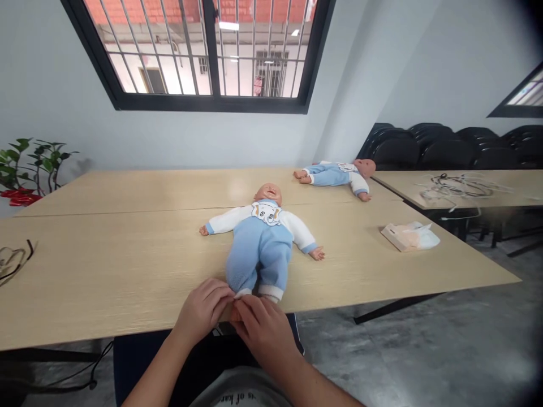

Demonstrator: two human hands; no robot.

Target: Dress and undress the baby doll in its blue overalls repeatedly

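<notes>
A baby doll [259, 249] lies on its back at the table's near edge, head away from me and arms spread. It wears blue trousers, white sleeves and a bib with an animal face. My left hand [207, 310] is closed, its fingertips pinching the white cuff [242, 293] of the trouser leg on the left. Beside it my right hand [266, 332] is closed around the doll's foot below that cuff, and its fingers hide most of the foot. The other white cuff [271, 291] rests just beyond my right hand.
A second doll [335, 174] in similar clothes lies at the back right of the wooden table [127, 254]. A tissue pack [409, 236] sits on the right, and glasses [14, 263] at the left edge. Cables [460, 185] lie on another table, near stacked black chairs [449, 151].
</notes>
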